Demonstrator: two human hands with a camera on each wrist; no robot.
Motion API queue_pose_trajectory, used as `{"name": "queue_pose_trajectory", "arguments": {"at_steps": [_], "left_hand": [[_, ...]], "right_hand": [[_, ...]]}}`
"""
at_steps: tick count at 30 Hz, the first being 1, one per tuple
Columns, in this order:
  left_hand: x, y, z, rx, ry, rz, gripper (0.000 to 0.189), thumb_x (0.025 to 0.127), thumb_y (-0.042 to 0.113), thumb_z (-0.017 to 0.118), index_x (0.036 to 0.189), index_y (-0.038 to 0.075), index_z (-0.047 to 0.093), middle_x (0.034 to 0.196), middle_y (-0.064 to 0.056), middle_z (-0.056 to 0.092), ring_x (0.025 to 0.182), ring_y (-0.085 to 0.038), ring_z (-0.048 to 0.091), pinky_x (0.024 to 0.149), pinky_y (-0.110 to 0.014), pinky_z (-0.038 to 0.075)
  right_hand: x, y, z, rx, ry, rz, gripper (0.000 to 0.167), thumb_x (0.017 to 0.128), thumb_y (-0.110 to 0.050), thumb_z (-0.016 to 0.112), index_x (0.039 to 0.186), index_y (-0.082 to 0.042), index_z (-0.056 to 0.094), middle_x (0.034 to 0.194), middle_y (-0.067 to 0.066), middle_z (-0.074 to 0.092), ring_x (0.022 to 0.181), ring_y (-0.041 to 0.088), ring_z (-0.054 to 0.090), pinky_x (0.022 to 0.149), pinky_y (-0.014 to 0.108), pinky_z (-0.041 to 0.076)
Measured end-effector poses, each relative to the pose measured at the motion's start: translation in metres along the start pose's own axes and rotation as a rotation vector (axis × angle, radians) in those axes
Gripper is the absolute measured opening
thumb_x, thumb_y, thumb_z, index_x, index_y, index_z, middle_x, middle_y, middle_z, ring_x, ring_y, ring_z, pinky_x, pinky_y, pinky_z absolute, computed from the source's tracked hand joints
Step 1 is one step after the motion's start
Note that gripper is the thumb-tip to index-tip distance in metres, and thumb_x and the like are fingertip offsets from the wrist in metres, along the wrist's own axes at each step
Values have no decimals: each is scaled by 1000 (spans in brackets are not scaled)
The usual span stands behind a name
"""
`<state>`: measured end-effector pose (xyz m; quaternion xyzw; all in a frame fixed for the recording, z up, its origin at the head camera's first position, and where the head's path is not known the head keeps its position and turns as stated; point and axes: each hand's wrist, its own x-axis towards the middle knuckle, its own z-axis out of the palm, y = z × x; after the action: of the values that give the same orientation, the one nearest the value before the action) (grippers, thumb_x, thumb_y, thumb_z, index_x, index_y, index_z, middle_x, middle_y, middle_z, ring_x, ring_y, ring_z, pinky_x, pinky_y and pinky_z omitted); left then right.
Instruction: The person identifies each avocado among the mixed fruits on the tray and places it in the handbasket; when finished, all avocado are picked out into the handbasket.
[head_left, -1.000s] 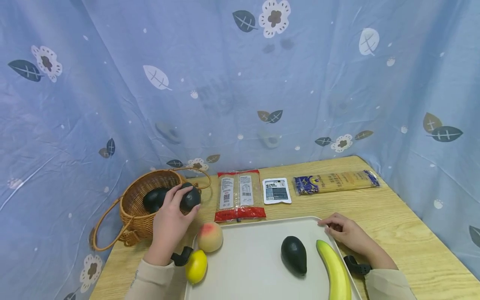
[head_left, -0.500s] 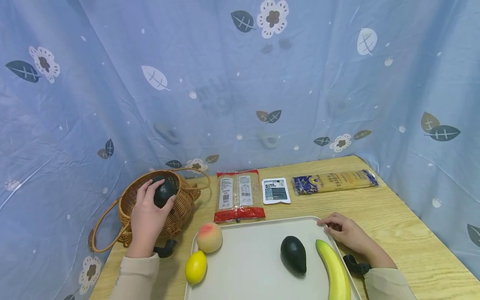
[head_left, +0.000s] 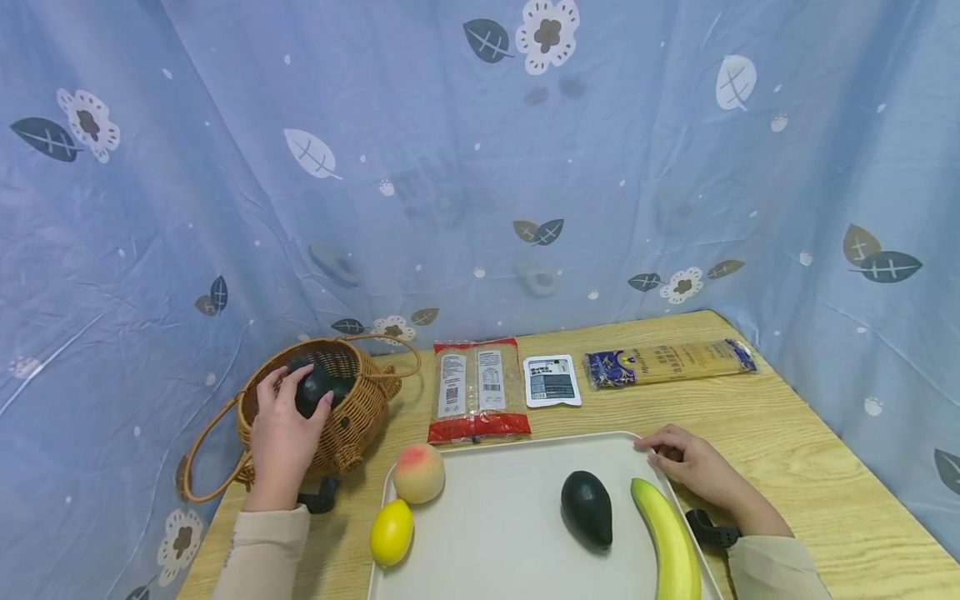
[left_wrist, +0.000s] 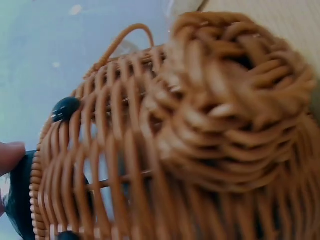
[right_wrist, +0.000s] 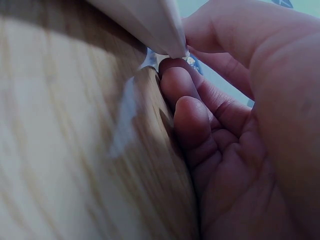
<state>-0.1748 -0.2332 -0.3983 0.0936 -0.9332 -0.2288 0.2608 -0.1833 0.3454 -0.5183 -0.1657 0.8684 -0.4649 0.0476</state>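
In the head view my left hand (head_left: 283,437) holds a dark avocado (head_left: 312,393) inside the mouth of the wicker basket (head_left: 360,421). A second dark avocado (head_left: 342,388) shows partly behind it. Woven side and snout of this pig-shaped basket fill the left wrist view, with a fingertip and the dark avocado (left_wrist: 20,197) at its rim. My right hand (head_left: 697,468) grips the far right corner of the cream tray (head_left: 517,517). Close up, thumb and curled fingers meet at the tray's edge (right_wrist: 160,25). Another avocado (head_left: 587,510) and a banana (head_left: 670,542) lie on the tray.
A peach (head_left: 418,473) and a lemon (head_left: 392,533) sit at the tray's left edge. Behind the tray lie a red-ended packet (head_left: 480,392), a small white sachet (head_left: 552,381) and a pasta pack (head_left: 671,364). A blue curtain (head_left: 450,167) hangs behind the wooden table (head_left: 840,500).
My left hand has carried the avocado from beside the basket's right rim leftward over the opening, then lowered it inside. My right hand has stayed at the tray corner.
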Motion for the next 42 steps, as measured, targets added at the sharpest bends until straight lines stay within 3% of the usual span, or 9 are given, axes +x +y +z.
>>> {"name": "queue_pose_trajectory", "arguments": {"at_steps": [3, 7, 14, 17, 23, 33, 39, 42], "left_hand": [[-2, -2, 2, 3, -35, -7, 58, 101, 24, 73, 153, 10, 52, 161, -24, 29, 115, -58, 53, 93, -73, 42], [-3, -2, 4, -11, -29, 21, 55, 101, 22, 72, 151, 10, 53, 160, -24, 32, 125, -56, 49, 101, -75, 35], [-12, 11, 12, -26, 39, 154, 49, 96, 16, 78, 142, 6, 61, 153, -25, 43, 119, -52, 56, 97, -72, 41], [-20, 21, 16, -44, 36, 224, 47, 94, 13, 80, 137, 5, 64, 150, -25, 47, 122, -49, 56, 98, -71, 41], [-42, 50, 28, -103, -86, 345, 46, 91, 10, 82, 134, 6, 66, 148, -20, 51, 132, -45, 52, 104, -68, 42], [-79, 102, 49, -197, -240, 539, 49, 84, 13, 90, 129, 15, 70, 142, -13, 59, 129, -38, 58, 101, -62, 49], [-96, 123, 60, -228, -338, 602, 47, 85, 18, 90, 129, 18, 71, 142, -9, 60, 130, -30, 58, 102, -58, 50], [-103, 131, 64, -232, -421, 610, 47, 88, 20, 87, 132, 19, 70, 142, -5, 59, 131, -27, 57, 105, -57, 48]], "right_hand": [[0, 0, 0, 3, -1, 0, 22, 103, -5, 65, 123, -7, 74, 106, 6, 61, 85, 13, 52, 71, 26, 48], [0, 1, 0, 3, 0, -3, 22, 103, -5, 65, 123, -8, 74, 107, 6, 61, 85, 13, 52, 71, 26, 48], [0, 2, 0, -6, 13, -16, 21, 103, -5, 65, 122, -8, 75, 106, 5, 62, 84, 12, 53, 70, 26, 49], [0, 3, 0, -9, 8, -18, 21, 103, -5, 65, 122, -8, 75, 106, 5, 61, 84, 12, 53, 71, 26, 49], [1, 4, 2, -10, 9, -20, 21, 103, -5, 65, 121, -9, 75, 106, 5, 62, 84, 12, 52, 70, 26, 48], [1, 4, -1, -18, 13, -20, 21, 103, -4, 65, 121, -8, 75, 104, 4, 61, 84, 12, 53, 71, 26, 48], [2, 3, -1, -30, 11, -33, 21, 103, -5, 66, 121, -9, 75, 103, 6, 61, 84, 13, 52, 70, 26, 48], [1, 3, 1, -26, 10, -23, 20, 103, -6, 66, 120, -9, 75, 103, 5, 61, 84, 12, 52, 70, 26, 48]]}}
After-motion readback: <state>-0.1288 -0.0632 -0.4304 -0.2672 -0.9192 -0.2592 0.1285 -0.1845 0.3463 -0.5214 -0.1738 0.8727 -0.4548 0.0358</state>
